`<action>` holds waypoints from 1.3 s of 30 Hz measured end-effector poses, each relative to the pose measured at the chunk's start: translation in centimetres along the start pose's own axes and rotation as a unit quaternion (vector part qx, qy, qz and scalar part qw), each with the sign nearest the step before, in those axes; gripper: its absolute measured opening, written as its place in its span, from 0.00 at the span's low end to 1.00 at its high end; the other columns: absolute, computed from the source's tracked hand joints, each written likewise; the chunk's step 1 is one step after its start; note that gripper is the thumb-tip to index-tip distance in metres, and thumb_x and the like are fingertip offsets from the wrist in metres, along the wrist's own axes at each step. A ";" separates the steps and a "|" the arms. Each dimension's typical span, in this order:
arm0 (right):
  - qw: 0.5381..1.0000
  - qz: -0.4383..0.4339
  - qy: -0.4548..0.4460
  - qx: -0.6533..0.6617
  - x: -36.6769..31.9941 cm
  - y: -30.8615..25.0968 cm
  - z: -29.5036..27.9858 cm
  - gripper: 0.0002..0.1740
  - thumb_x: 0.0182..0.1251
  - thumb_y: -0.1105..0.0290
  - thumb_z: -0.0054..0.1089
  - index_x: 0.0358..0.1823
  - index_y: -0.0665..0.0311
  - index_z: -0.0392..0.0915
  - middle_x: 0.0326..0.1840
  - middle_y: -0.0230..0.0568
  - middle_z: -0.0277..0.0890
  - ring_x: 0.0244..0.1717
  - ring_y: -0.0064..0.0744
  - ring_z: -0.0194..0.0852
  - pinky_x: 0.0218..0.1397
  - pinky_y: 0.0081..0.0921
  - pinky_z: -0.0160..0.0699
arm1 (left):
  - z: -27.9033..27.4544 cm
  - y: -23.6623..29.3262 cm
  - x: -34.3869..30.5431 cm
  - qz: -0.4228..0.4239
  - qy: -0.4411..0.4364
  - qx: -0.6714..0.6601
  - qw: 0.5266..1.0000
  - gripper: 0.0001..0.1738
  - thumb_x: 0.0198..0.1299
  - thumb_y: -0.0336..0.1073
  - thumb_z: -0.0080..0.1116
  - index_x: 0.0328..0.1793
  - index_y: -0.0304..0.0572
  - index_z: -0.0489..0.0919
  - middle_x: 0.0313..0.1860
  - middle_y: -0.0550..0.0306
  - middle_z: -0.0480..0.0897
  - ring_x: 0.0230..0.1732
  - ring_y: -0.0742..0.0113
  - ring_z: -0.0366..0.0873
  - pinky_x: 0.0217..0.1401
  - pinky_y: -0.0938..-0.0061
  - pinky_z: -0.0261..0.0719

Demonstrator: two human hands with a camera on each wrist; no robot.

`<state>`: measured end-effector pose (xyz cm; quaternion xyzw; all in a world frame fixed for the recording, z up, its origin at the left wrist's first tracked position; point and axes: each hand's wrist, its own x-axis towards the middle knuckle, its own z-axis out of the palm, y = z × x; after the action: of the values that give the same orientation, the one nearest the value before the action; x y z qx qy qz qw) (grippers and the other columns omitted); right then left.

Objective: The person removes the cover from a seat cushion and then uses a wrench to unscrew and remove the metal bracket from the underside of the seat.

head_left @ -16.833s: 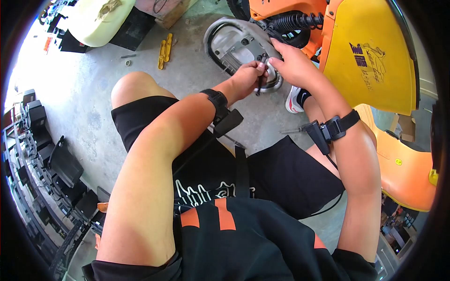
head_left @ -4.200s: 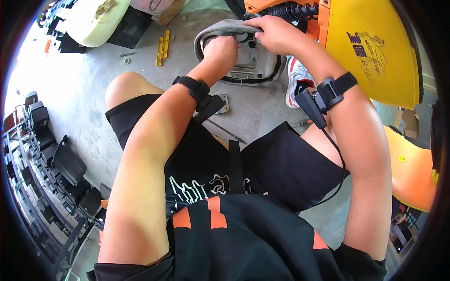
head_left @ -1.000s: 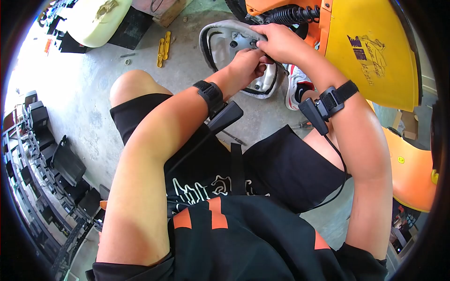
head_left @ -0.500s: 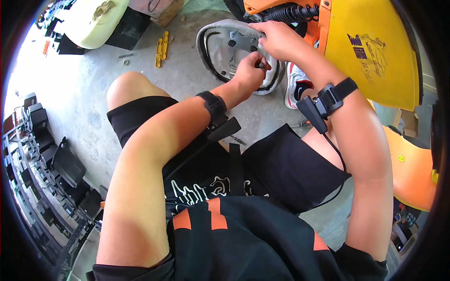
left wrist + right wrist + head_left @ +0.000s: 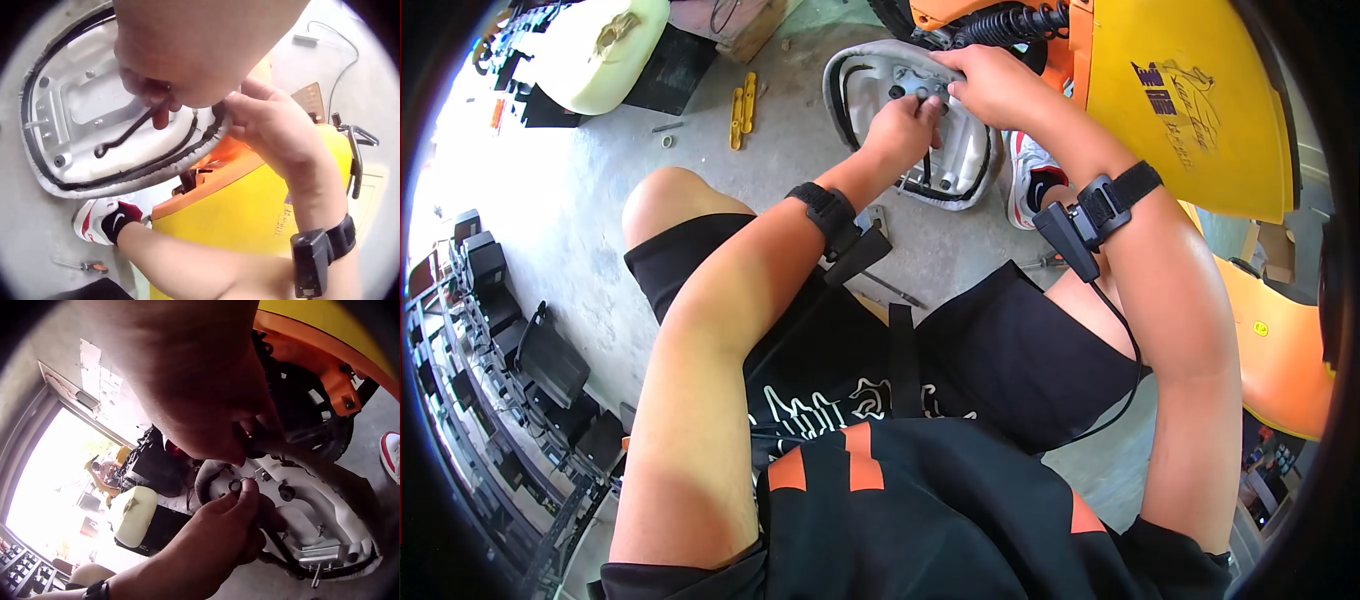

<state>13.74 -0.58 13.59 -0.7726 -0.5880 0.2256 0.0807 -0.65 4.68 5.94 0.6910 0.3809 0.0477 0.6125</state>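
Note:
A scooter seat (image 5: 975,155) with a grey padded rim is tilted underside up before me, its pale pan and metal bracket (image 5: 94,103) showing. My left hand (image 5: 897,130) grips a black ring wrench (image 5: 128,132) over the pan. One ring end of the wrench points out over the pan in the left wrist view; the other shows beside the thumb in the right wrist view. Several bolts and a round black rubber foot (image 5: 59,160) dot the underside. My right hand (image 5: 997,85) holds the seat's upper rim, thumb on the pan side.
An orange and yellow scooter body (image 5: 1190,110) with a black spring shock absorber (image 5: 1020,28) stands beside the seat. On the floor lie two yellow strips (image 5: 743,112), a screwdriver (image 5: 94,267) and a long thin rod (image 5: 895,288). A shoe (image 5: 1025,180) is close by the seat.
In the last half second my left hand has moved up and left over the pan with the wrench. My right hand stays on the rim. Over the longer span the seat has changed its tilt.

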 end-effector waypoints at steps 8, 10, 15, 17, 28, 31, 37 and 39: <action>1.000 -0.013 -0.013 0.002 -0.3 -0.6 -0.5 0.26 0.63 0.72 0.57 0.65 0.59 0.72 0.50 0.58 0.78 0.53 0.55 0.77 0.57 0.39 0.74 | 0.4 -0.1 -0.5 -0.245 -0.038 -0.391 0.886 0.14 0.75 0.41 0.43 0.46 0.39 0.73 0.29 0.62 0.72 0.28 0.70 0.67 0.33 0.69 0.74; 1.000 -0.015 -0.014 0.006 -0.4 -0.8 -0.7 0.26 0.63 0.72 0.57 0.65 0.59 0.72 0.50 0.59 0.78 0.53 0.55 0.77 0.57 0.39 0.74 | 0.7 -0.8 0.0 -0.254 -0.078 -0.363 0.893 0.11 0.75 0.37 0.42 0.52 0.38 0.71 0.36 0.59 0.73 0.31 0.69 0.68 0.36 0.66 0.77; 0.999 -0.017 -0.032 0.005 -0.4 -1.0 -1.0 0.25 0.62 0.73 0.56 0.64 0.57 0.74 0.50 0.58 0.78 0.52 0.55 0.77 0.57 0.39 0.75 | 0.3 -1.0 -0.2 -0.199 -0.124 -0.329 0.915 0.13 0.74 0.35 0.42 0.60 0.39 0.70 0.37 0.59 0.74 0.33 0.70 0.69 0.38 0.67 0.77; 0.999 -0.014 -0.040 0.009 -0.3 -1.0 -1.0 0.25 0.62 0.73 0.57 0.64 0.57 0.74 0.50 0.58 0.78 0.52 0.55 0.78 0.57 0.39 0.75 | 0.3 -0.2 -0.9 -0.204 -0.125 -0.323 0.916 0.15 0.74 0.35 0.42 0.62 0.40 0.69 0.37 0.60 0.74 0.34 0.70 0.69 0.38 0.68 0.77; 1.000 -0.013 -0.009 -0.010 0.0 -0.4 -0.2 0.25 0.62 0.74 0.57 0.63 0.55 0.75 0.49 0.58 0.79 0.51 0.55 0.78 0.56 0.39 0.75 | 0.1 -1.2 -0.2 -0.194 -0.108 -0.295 0.929 0.13 0.75 0.36 0.42 0.57 0.35 0.69 0.44 0.56 0.79 0.32 0.71 0.68 0.34 0.73 0.72; 0.999 -0.031 -0.005 -0.014 0.0 -0.2 -0.2 0.25 0.62 0.74 0.57 0.63 0.55 0.74 0.49 0.58 0.79 0.51 0.54 0.78 0.57 0.39 0.75 | 0.3 0.2 -1.2 -0.245 -0.096 -0.329 0.907 0.12 0.75 0.37 0.42 0.57 0.37 0.68 0.44 0.54 0.79 0.29 0.72 0.67 0.32 0.76 0.71; 0.999 -0.004 -0.032 0.013 -0.2 -0.7 -0.8 0.26 0.62 0.74 0.57 0.63 0.55 0.74 0.50 0.58 0.79 0.52 0.55 0.78 0.57 0.39 0.75 | 0.3 -0.3 -1.4 -0.212 -0.144 -0.301 0.919 0.17 0.75 0.44 0.43 0.55 0.37 0.69 0.42 0.55 0.79 0.31 0.68 0.74 0.34 0.74 0.75; 0.999 0.000 -0.036 0.009 -0.3 -0.7 -0.8 0.26 0.62 0.74 0.57 0.64 0.55 0.74 0.50 0.58 0.79 0.52 0.55 0.78 0.57 0.39 0.74 | 0.3 -0.8 -0.9 -0.193 -0.132 -0.224 0.946 0.19 0.74 0.46 0.44 0.51 0.36 0.73 0.39 0.54 0.79 0.31 0.66 0.75 0.35 0.71 0.76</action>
<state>13.40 -0.53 14.71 -0.7634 -0.5881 0.2585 0.0670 -1.55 3.87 5.53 0.4491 0.4023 -0.0787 0.7939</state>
